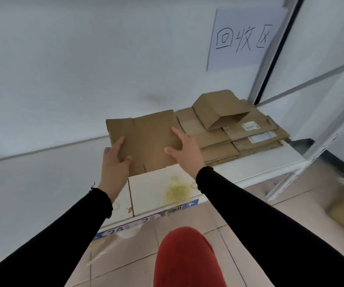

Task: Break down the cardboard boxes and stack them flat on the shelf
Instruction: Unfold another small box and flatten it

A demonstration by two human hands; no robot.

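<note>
Storeroom recycling corner.
Shown by a metal shelf [239, 172], flattened boxes [229, 139], a handwritten sign [243, 38] and a numbered label [146, 220].

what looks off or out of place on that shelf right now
One box on top of the flat cardboard stack is not fully flattened: its end gapes open. A yellowish stain marks the white shelf near the front edge.
</note>
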